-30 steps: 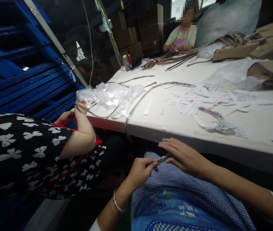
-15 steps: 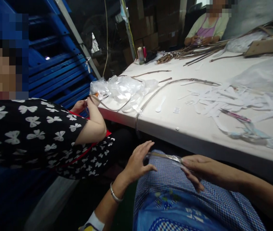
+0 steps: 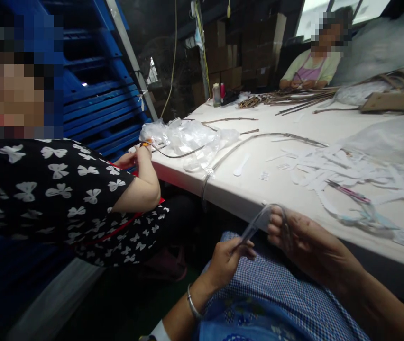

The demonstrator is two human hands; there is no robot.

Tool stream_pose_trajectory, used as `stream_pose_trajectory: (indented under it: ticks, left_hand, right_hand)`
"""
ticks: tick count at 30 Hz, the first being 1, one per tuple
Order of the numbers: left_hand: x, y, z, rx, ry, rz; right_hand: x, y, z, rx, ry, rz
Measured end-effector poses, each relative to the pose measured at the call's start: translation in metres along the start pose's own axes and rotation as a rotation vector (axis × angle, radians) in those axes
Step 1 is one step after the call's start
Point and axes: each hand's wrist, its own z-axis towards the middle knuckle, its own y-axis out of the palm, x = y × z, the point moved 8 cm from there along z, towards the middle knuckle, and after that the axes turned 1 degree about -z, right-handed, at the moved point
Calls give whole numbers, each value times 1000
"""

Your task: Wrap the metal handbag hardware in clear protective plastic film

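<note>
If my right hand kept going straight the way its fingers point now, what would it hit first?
Your right hand points left, and its fingers already hold one end of the thin clear-wrapped strap. Straight on, it would probably first meet your left hand pinching the strap's lower end, though depth is hard to judge.

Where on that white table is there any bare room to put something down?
The white table is bare along its near edge, between the long strap and the pink-handled tool. Another bare stretch lies beyond the strap's curve, before the pile of straps. Paper strips crowd the right side; crumpled plastic wrap fills the left corner.
</note>
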Motion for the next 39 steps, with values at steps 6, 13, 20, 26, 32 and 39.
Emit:
stream_pose_trajectory:
  ticks: [6,13,20,26,32,39]
  left_hand:
    - [7,23,-9,-74,-161,-256]
    - [27,3,-17,-23,-289,-428]
    - [-6,-36,-13,119,-482,-471]
    - [14,-86,-9,422,-104,349]
    - [10,-15,-33,108,199,567]
    - [-1,-13,-10,153,51,241]
  right_hand:
    - [-34,-21,22,324,-642,-356]
    - [26,-17,18,-200,-862,-1363]
    - [70,-17,7,-415,-456,-1539]
    - [81,-44,13,-158,223,-1180]
    - [100,-23,-4,-131,627,-340]
    - [56,19,7,-196,298,-136]
